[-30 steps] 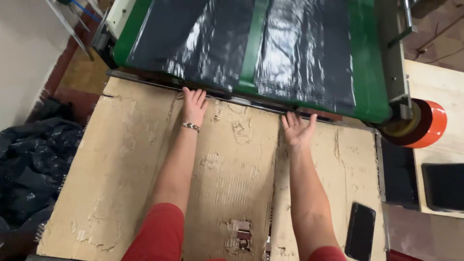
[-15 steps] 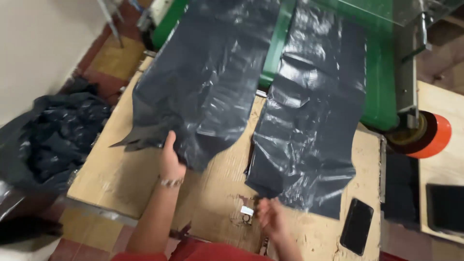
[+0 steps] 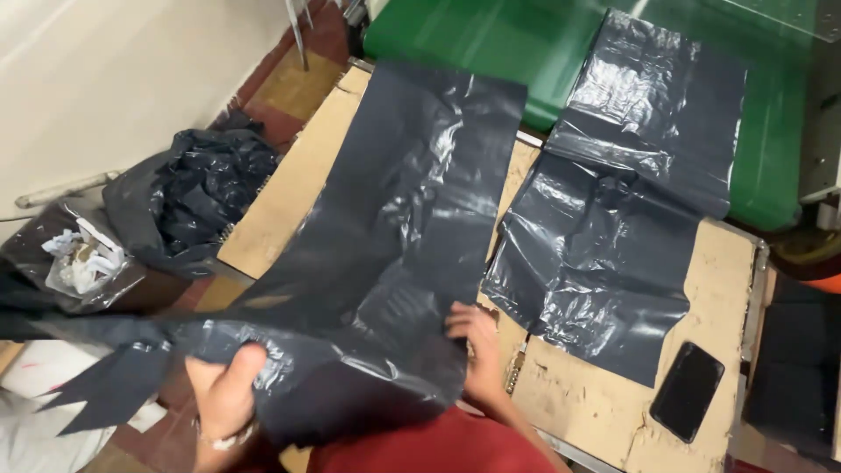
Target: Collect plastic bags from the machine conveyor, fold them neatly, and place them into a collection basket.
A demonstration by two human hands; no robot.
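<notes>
My left hand grips the near end of a long black plastic bag that stretches from the green conveyor belt across the cardboard-covered table toward me. Fingers of my right hand pinch the same bag's right edge close to my red shirt. A second black plastic bag lies flat to the right, half on the belt, half on the table, untouched.
A dark phone lies on the table's near right corner. On the floor to the left sits a heap of black bags and a clear bag of crumpled paper. An orange roll edge shows at far right.
A second ago both palms lay flat on the cardboard by the belt. Since then they have taken hold of the left bag and drawn it off the belt toward me.
</notes>
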